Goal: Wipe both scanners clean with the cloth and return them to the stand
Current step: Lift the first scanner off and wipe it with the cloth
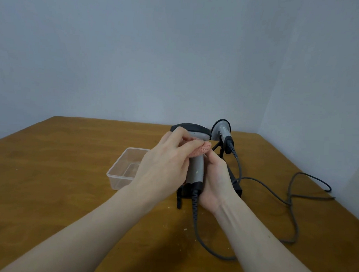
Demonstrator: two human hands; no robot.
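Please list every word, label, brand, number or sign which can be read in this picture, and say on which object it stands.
None can be read. No print shows on the held scanner, the second scanner, the cloth, the plastic container or the stand.

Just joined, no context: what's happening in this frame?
A person is cleaning a barcode scanner. The right hand grips the held scanner by its handle, while the left hand presses a pink cloth against it just under the head. The second scanner sits on the black stand behind. A clear plastic tub stands to the left on the wooden table, with crumbs scattered about.
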